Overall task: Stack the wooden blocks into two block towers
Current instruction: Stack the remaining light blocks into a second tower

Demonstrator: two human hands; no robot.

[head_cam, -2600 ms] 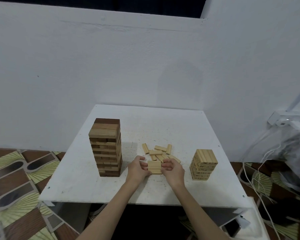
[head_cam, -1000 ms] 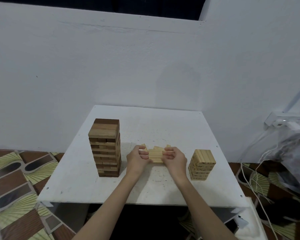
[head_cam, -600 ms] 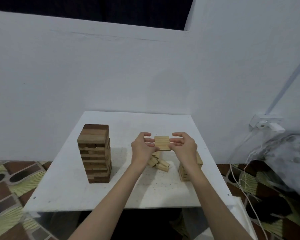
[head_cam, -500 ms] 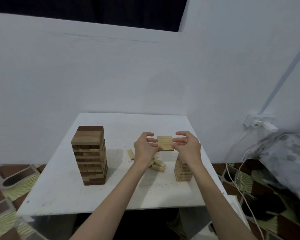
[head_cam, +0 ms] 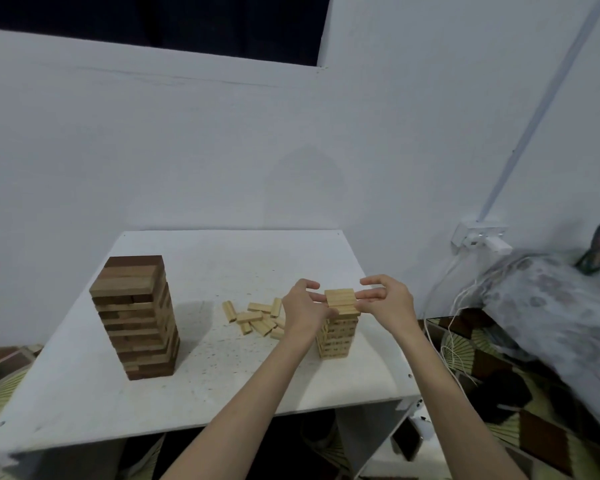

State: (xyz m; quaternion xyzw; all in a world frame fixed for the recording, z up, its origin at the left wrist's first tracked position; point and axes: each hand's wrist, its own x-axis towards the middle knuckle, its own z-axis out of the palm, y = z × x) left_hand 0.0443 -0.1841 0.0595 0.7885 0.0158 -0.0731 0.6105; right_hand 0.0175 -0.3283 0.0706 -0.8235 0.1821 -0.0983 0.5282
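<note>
On the white table, a tall tower of mixed dark and tan blocks stands well left of the short pale tower. Loose pale blocks lie between them. The left hand and right hand pinch a flat set of pale blocks atop the short pale tower.

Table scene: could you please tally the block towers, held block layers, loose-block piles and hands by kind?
Block towers: 2, dark tower and pale tower
Block layer pinched between hands: 1
Loose-block pile: 1
Hands: 2, left hand and right hand
Total: 6
</note>
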